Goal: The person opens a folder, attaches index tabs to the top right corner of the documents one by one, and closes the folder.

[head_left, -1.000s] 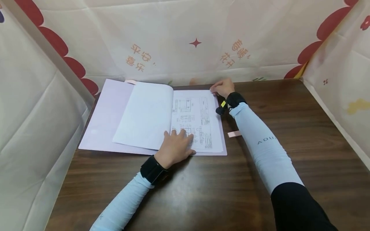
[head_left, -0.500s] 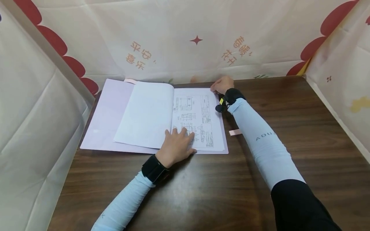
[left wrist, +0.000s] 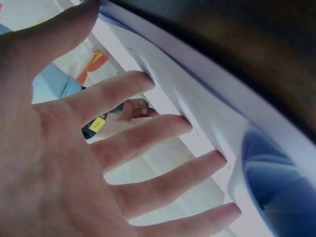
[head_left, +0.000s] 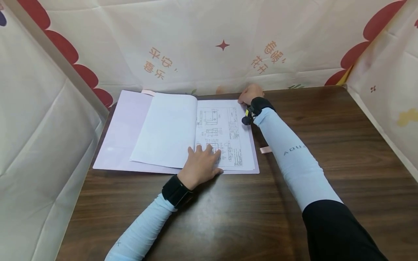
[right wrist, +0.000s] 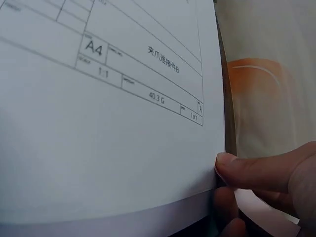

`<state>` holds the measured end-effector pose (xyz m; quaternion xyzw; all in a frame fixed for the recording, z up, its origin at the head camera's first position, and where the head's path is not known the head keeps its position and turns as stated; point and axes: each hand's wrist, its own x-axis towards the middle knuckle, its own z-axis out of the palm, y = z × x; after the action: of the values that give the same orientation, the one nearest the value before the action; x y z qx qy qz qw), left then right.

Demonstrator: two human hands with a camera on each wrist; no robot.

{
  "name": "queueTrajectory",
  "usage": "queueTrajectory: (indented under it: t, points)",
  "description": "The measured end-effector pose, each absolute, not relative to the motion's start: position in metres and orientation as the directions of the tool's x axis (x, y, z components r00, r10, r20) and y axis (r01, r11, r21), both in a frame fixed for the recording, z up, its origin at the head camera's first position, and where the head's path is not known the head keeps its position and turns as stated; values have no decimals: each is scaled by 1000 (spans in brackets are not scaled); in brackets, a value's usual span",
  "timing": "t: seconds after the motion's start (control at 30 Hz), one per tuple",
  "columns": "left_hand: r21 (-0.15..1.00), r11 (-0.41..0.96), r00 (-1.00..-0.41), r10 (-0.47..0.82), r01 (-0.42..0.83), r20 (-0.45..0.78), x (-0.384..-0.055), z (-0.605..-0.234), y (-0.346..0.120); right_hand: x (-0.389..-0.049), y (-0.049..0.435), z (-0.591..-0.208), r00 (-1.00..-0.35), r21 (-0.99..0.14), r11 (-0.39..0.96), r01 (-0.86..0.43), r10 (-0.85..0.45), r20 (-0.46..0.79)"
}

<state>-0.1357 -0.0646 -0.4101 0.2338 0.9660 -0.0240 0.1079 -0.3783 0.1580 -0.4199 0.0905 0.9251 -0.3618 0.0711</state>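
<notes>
An open lilac folder (head_left: pixel 117 127) lies on the dark wooden table (head_left: pixel 333 123). On its left side lies a turned-over blank white page (head_left: pixel 166 128). The right side shows a sheet with technical drawings (head_left: pixel 228 123). My left hand (head_left: pixel 202 161) rests flat on the near edge of this sheet, and its spread fingers (left wrist: pixel 163 128) press on the paper (left wrist: pixel 197 108). My right hand (head_left: pixel 250 93) is at the sheet's far right corner. There its thumb (right wrist: pixel 252 170) and a finger beneath pinch the corner of the drawing sheet (right wrist: pixel 98 123).
A small pink tab (head_left: pixel 265 150) lies on the table just right of the folder, under my right forearm. Another pink tab (head_left: pixel 148 92) shows at the folder's far edge. Cloth walls with red shapes (head_left: pixel 222 47) close in the table at the back and both sides.
The hands stay where they were, the left flat on the sheet and the right at the far corner. Only the head view has shifted slightly.
</notes>
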Motion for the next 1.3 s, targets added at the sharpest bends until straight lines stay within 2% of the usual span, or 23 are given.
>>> queueTrajectory:
  t: [0.27, 0.57, 0.67, 0.8, 1.0, 1.13, 1.3]
  points:
    - [-10, 879, -859, 464, 477, -216, -137, -411, -62, -395, 165, -429, -944, -587, 747, 311, 168, -285]
    - [-11, 881, -861, 460, 474, -218, -140, -410, -62, -385, 159, -413, -953, -502, 814, 293, 208, -218]
    - [-11, 880, -860, 462, 475, -215, -140, -410, -62, -388, 169, -417, -947, -472, 827, 307, 213, -241]
    - [-14, 880, -861, 460, 474, -218, -138, -410, -62, -394, 185, -429, -929, -480, 806, 347, 226, -292]
    - [-11, 878, -857, 464, 479, -224, -135, -410, -65, -388, 188, -435, -932, -486, 804, 341, 224, -284]
    - [-13, 879, -857, 462, 477, -227, -134, -411, -66, -399, 191, -447, -929, -495, 797, 346, 217, -301]
    - [-7, 878, -856, 465, 478, -226, -136, -411, -67, -401, 193, -445, -926, -578, 739, 347, 172, -337]
